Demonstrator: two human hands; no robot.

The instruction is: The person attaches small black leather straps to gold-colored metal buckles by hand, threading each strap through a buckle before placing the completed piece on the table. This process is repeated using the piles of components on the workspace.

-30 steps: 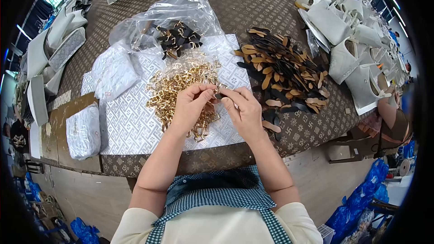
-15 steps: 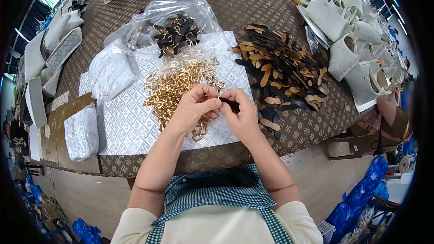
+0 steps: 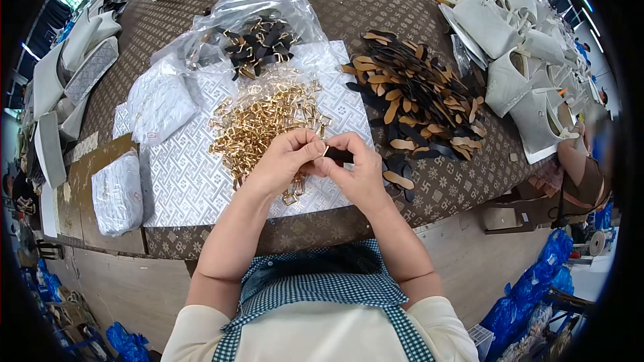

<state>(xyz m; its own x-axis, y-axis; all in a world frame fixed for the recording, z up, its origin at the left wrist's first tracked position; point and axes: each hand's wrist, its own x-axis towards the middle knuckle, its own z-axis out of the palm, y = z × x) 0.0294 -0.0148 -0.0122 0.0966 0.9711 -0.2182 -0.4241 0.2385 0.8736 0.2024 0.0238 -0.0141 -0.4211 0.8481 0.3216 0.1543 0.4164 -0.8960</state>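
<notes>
My left hand and my right hand meet over the near edge of the white patterned sheet. Between my left fingertips is a small gold buckle, mostly covered by the fingers. A black strap piece is pinched in my right hand and meets the buckle. Just beyond my left hand lies a heap of gold buckles. Black and tan strap pieces are piled to the right. Strap pieces with buckles lie at the clear plastic bag.
Two white wrapped packs lie at the left, the nearer on a brown board. Pale bags stand along the left side, the far edge and the right. Another person's arm shows at the right edge.
The view has shifted slightly. My fingers have moved a little around the buckle and strap, and the buckle's gold edge shows more clearly between them.
</notes>
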